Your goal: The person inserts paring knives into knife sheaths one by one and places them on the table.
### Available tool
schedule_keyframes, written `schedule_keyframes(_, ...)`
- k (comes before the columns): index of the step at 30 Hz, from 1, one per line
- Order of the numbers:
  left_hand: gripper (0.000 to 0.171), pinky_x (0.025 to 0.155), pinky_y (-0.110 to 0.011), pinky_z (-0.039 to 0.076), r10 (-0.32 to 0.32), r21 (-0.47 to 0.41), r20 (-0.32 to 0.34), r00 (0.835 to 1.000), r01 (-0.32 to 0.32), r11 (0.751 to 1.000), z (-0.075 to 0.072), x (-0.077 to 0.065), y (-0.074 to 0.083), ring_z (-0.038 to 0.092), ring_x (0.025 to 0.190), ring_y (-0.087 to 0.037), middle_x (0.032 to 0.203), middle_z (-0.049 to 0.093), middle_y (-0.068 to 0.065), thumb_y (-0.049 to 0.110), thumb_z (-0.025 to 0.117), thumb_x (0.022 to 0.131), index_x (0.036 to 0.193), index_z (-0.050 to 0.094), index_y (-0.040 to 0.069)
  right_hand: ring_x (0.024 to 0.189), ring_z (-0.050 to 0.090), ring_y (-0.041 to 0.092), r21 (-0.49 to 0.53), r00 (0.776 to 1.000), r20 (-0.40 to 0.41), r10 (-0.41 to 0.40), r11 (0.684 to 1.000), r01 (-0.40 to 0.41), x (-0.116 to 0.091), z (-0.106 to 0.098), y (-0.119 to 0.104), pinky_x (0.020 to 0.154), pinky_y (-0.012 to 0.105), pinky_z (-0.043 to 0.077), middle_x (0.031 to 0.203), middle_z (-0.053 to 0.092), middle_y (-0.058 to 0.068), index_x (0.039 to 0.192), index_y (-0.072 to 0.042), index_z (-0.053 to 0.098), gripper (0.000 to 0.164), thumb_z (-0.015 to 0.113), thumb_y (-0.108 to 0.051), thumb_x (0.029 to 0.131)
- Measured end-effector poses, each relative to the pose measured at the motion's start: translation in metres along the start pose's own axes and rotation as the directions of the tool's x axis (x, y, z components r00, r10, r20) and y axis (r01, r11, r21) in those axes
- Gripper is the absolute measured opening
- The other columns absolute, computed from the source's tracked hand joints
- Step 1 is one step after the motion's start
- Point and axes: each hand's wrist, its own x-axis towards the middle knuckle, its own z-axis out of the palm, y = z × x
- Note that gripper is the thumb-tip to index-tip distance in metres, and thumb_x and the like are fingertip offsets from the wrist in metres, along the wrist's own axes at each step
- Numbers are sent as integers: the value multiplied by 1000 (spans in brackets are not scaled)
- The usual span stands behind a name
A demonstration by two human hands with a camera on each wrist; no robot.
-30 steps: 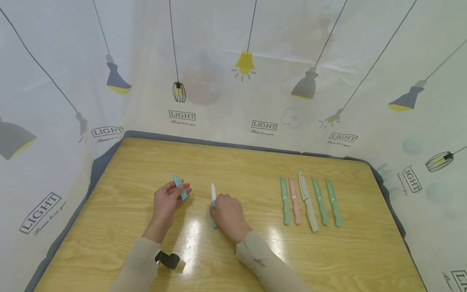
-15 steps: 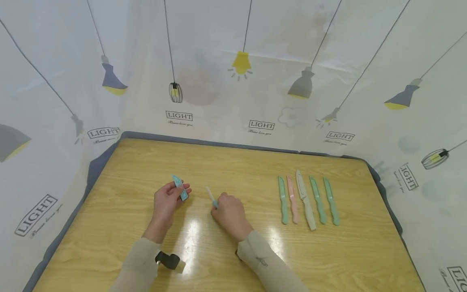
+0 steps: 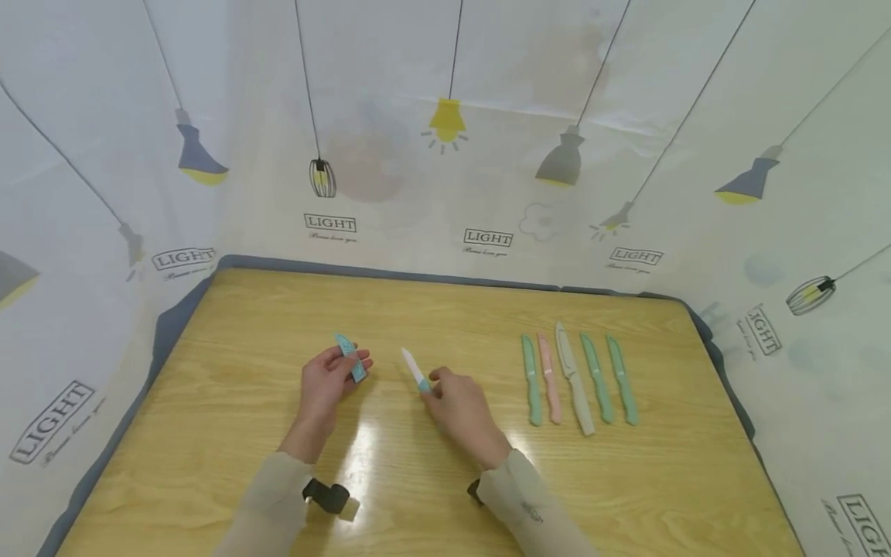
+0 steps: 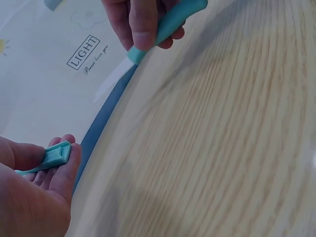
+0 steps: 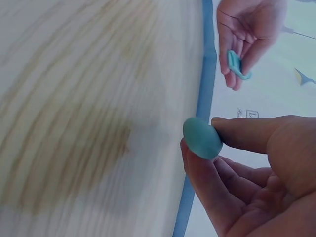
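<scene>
My left hand pinches a turquoise knife sheath between thumb and fingers, its open end facing the left wrist camera. To the right of it, my right hand holds a small knife by its turquoise handle, thumb on one side and fingers on the other. The knife's white blade is bare and points away and to the left, toward the sheath but apart from it. In the right wrist view, the rounded butt of the handle faces the camera and hides the blade.
On the right of the wooden table, several sheathed knives lie side by side: green ones, a pink one and a longer cream one. A printed cloth hangs around the back and sides.
My right hand has turned the knife and lifted it from the table, shifting slightly right, its grip now toward the handle with the blade showing. The left hand keeps the sheath nearly still.
</scene>
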Motion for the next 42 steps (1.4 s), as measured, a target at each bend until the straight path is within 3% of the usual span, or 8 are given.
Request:
schedule_keyframes(7,39,88,-36,53,1,-10,19,1000,-1,1000,12,-2,-4,65,103,-30,122,60,-29,6,52,98,133,48,-13,59,59,3,27,998,-14,-68,997,69,-11,-16,6,51,16,51,86,71,3,108,0,69,26,60,-21,95)
schedule_keyframes(15,39,86,-33,55,-6,-6,46,999,6,1000,29,0,-9,65,103,-29,122,61,-26,6,53,98,133,49,-11,74,66,10,9,993,-77,-92,996,93,-24,-24,17,62,23,55,89,70,0,103,-5,68,22,63,-23,93)
schedule_keyframes(24,38,82,-32,56,-17,-17,70,997,18,1000,47,3,-15,66,101,-27,117,64,-25,5,54,97,130,51,-12,76,65,8,62,995,-94,-38,997,44,-36,-30,22,65,22,56,88,69,-2,100,-9,68,20,65,-26,92)
schedule_keyframes(35,38,82,-33,56,-52,-49,111,992,58,997,70,3,-18,67,100,-26,114,66,-23,4,55,96,129,51,-13,80,67,8,177,995,-96,-4,984,21,-48,-32,30,68,26,57,86,71,-7,99,-12,70,29,59,-39,94)
schedule_keyframes(42,39,83,-32,56,-53,-72,143,988,63,995,81,3,-18,67,100,-26,113,67,-23,5,55,96,130,51,-15,72,64,5,193,997,-79,6,981,10,-50,-33,32,63,23,56,83,70,-7,98,-10,71,30,59,-37,95)
